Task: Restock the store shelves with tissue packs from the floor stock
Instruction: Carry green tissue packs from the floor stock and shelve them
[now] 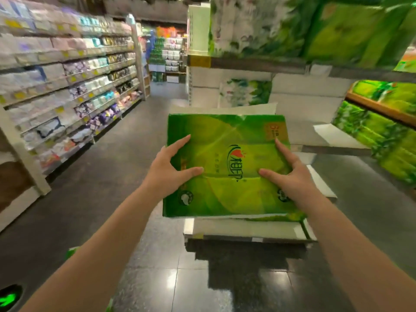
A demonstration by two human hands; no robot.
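Floor (112, 199): dark glossy tiles that mirror the ceiling lights; a green arrow marker (9, 298) shows at the lower left corner.
Low white shelf (247, 230): bottom tier of the unit on the right, standing out into the aisle; a green tissue pack (225, 163) is over it, though whether the pack rests on it cannot be told.
Upper shelf (258, 64): grey front edge with a yellow price tag; green and floral tissue packs (315, 28) stand on it.
Middle tier (292, 102): white, with one floral pack (245, 92) on it.
Wooden shelf (380, 109): far right, green packs (387, 91) above and below it.
Left aisle shelves (67, 86): many tiers of blurred pale packets.
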